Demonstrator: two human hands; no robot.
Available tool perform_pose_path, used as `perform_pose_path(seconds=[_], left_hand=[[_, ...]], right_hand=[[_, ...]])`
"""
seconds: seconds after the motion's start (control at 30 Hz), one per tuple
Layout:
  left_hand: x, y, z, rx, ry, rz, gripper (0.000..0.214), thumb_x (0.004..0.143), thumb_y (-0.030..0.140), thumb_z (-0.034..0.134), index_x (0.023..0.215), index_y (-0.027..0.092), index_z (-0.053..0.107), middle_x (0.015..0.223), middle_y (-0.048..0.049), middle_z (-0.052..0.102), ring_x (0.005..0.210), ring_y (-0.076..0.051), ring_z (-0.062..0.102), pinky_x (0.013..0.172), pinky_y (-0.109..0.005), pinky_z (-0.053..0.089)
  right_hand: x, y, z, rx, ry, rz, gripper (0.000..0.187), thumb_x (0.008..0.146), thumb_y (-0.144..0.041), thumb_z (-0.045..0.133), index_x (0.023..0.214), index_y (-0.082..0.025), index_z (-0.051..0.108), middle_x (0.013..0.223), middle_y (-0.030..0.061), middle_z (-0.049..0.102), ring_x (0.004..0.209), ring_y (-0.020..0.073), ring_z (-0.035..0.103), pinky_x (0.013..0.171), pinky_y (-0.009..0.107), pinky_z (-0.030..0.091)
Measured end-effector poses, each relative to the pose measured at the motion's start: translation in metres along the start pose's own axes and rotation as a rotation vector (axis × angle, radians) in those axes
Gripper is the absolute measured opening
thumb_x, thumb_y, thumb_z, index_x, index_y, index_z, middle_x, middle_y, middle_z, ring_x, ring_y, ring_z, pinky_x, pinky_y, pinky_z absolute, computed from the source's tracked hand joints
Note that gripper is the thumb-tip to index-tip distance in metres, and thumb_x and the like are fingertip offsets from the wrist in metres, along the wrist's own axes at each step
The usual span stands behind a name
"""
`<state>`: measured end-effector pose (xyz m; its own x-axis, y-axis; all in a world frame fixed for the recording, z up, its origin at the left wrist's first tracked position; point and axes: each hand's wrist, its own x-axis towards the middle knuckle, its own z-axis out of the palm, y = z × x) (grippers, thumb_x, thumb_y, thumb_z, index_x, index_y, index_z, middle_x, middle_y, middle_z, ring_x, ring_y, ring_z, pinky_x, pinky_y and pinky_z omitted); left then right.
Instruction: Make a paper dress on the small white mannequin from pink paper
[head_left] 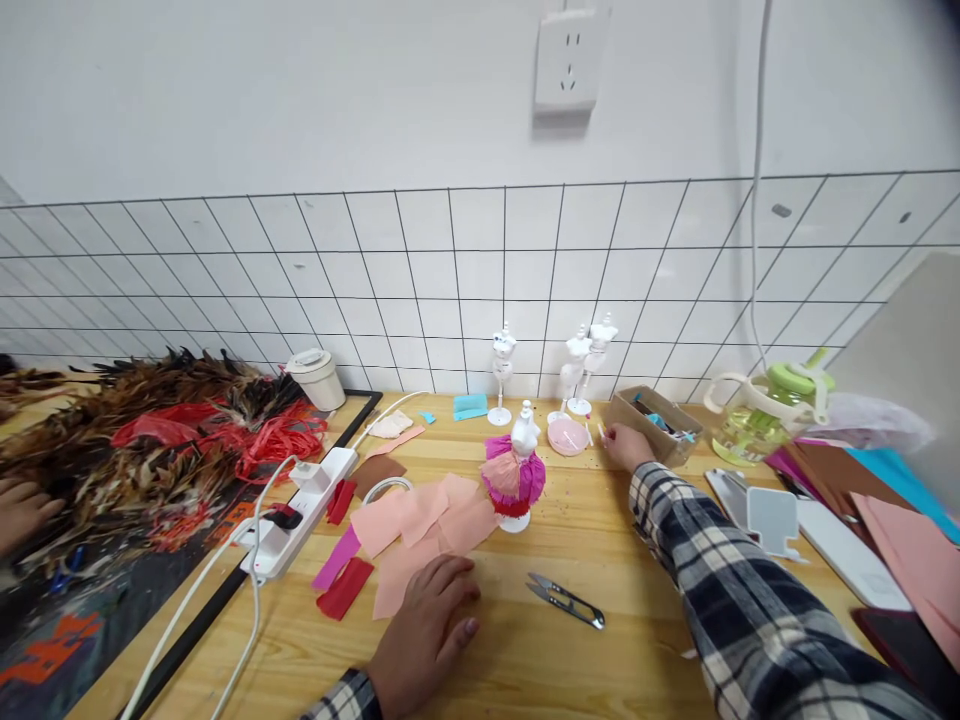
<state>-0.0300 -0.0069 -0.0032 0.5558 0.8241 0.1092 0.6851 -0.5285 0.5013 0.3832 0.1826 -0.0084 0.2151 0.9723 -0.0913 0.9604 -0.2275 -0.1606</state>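
My left hand (pixel 424 625) is lying spread on pink paper (pixel 420 520); at 1 o'clock my right hand (pixel 626 447) is resting bunched beside the dish (pixel 568 436).

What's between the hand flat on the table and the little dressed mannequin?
Loose pink paper pieces lie between the left hand and the dressed mannequin, seen in the head view.

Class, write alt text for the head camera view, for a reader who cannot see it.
A person's left hand rests flat at the edge of pink paper pieces on a wooden table, while the right hand reaches beside a pink dish. Between them stands a small mannequin in a pink ruffled skirt, with thread snips in front.
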Motion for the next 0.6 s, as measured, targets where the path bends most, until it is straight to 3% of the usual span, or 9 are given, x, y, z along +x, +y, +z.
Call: perform_pose_path(seconds=[0.13,0.3,0.43,0.6], left_hand=[[0.0,0.002,-0.002,-0.008,0.002,-0.01,0.031,0.091,0.044,0.044,0.107,0.026,0.063,0.132,-0.0076,0.055,0.128,-0.027,0.043,0.106,-0.046,0.04],[0.0,0.005,-0.004,-0.019,0.015,-0.008,0.03,0.091,0.044,0.045,0.105,0.026,0.063,0.13,-0.0084,0.056,0.127,-0.028,0.045,0.105,-0.046,0.042],[0.0,0.003,-0.004,-0.028,0.015,-0.014,0.03,0.091,0.044,0.043,0.105,0.027,0.063,0.13,-0.0073,0.057,0.127,-0.027,0.045,0.106,-0.045,0.041],[0.0,0.002,-0.003,-0.048,0.0,-0.003,0.032,0.092,0.044,0.04,0.106,0.025,0.063,0.13,-0.0085,0.056,0.128,-0.027,0.043,0.107,-0.047,0.039]], right_hand=[[0.02,-0.013,0.009,0.06,-0.006,0.095,0.036,0.086,-0.035,0.053,0.113,-0.016,0.068,0.095,0.0129,0.071,0.087,0.0209,0.068,0.068,0.025,0.048],[0.025,-0.023,0.01,0.04,-0.034,0.124,0.028,0.082,-0.027,0.056,0.103,-0.019,0.072,0.103,0.0143,0.07,0.097,0.0251,0.067,0.073,0.029,0.049],[0.018,-0.027,0.011,-0.015,-0.091,0.104,0.025,0.083,-0.024,0.055,0.098,-0.012,0.071,0.104,0.0194,0.069,0.098,0.0268,0.066,0.075,0.031,0.05],[-0.006,-0.026,0.004,-0.043,-0.119,0.08,0.022,0.084,-0.016,0.052,0.098,-0.008,0.068,0.098,0.0188,0.068,0.09,0.0245,0.067,0.07,0.03,0.048]])
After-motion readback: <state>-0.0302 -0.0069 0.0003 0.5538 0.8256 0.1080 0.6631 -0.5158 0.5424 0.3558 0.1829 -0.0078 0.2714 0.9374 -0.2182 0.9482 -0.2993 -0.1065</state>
